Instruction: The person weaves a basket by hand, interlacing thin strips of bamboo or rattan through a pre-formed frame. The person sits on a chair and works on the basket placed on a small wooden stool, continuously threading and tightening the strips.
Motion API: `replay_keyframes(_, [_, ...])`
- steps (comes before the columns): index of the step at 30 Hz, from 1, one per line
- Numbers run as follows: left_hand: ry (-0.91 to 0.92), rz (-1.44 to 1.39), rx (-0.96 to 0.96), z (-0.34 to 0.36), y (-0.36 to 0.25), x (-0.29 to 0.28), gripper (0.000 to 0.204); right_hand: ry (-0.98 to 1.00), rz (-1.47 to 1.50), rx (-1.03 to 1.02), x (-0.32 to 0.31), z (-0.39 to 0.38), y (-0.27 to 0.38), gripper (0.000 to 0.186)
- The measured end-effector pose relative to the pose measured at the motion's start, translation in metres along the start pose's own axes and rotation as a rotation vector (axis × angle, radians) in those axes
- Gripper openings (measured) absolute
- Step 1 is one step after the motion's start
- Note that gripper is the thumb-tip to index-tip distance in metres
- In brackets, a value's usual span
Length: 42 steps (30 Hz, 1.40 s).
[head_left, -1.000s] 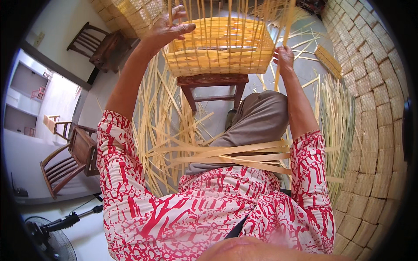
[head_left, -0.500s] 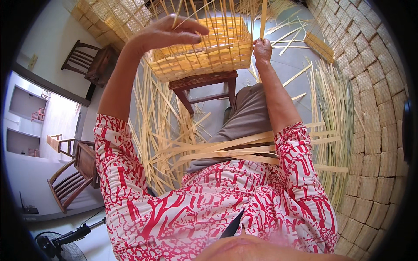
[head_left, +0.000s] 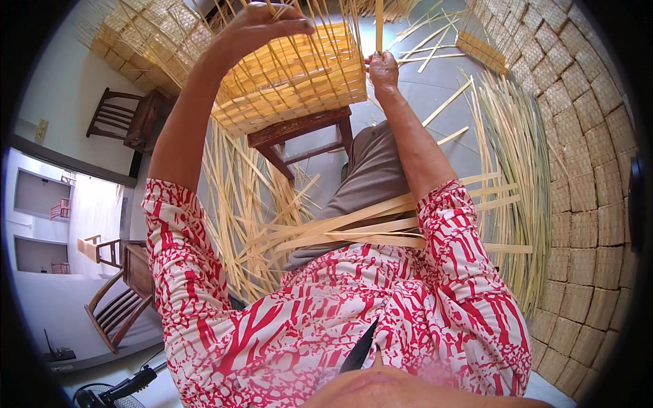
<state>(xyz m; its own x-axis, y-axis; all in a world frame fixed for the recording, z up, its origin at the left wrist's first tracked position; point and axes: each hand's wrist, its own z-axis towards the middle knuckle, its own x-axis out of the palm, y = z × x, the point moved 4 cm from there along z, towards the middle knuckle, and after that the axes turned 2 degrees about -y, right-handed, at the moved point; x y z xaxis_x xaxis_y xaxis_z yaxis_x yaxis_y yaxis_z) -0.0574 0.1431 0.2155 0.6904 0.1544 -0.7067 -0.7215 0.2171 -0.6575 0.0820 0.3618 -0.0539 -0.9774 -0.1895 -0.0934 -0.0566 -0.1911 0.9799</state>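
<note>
A partly woven basket [head_left: 292,85] of yellow strips rests on a small dark wooden stool [head_left: 282,129], its thin upright stakes rising past the top of the picture. My left hand [head_left: 262,26] is among the stakes on the basket's left part, thumb stretched out and apart from the fingers. At the basket's right end, my right hand [head_left: 383,71] is closed around a flat yellow strip [head_left: 379,30] that stands up from the fist. Where that strip joins the weave is hidden.
Long loose strips lie left of my legs [head_left: 238,204], across my lap [head_left: 354,224] and in a bundle on the right [head_left: 513,183]. Woven pieces are stacked along the right wall [head_left: 585,204]. Wooden chairs [head_left: 126,292] and a fan [head_left: 115,391] stand at left.
The basket, stool and both hands sit farther left in the picture, and much of the room has shifted too. The basket looks more tilted, its right end higher. My right hand keeps the strip.
</note>
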Motion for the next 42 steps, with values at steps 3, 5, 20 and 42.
replay_keyframes(3, [0.056, 0.021, -0.215, 0.027, -0.003, 0.027, 0.074, -0.012, -0.104, 0.003, -0.006, 0.005, 0.003, 0.025])
replay_keyframes(5, [0.027, 0.039, -0.371, 0.032, 0.0, 0.037, 0.104, 0.008, 0.023, 0.022, -0.003, -0.002, 0.006, 0.025])
replay_keyframes(20, [-0.101, 0.959, 0.37, -0.01, -0.008, 0.094, 0.031, 0.161, 0.284, -0.651, -0.13, -0.033, 0.16, 0.02])
replay_keyframes(42, [-0.449, 0.708, 0.276, -0.052, 0.005, 0.066, 0.043, 0.614, -0.859, -0.871, -0.024, -0.048, 0.152, 0.016])
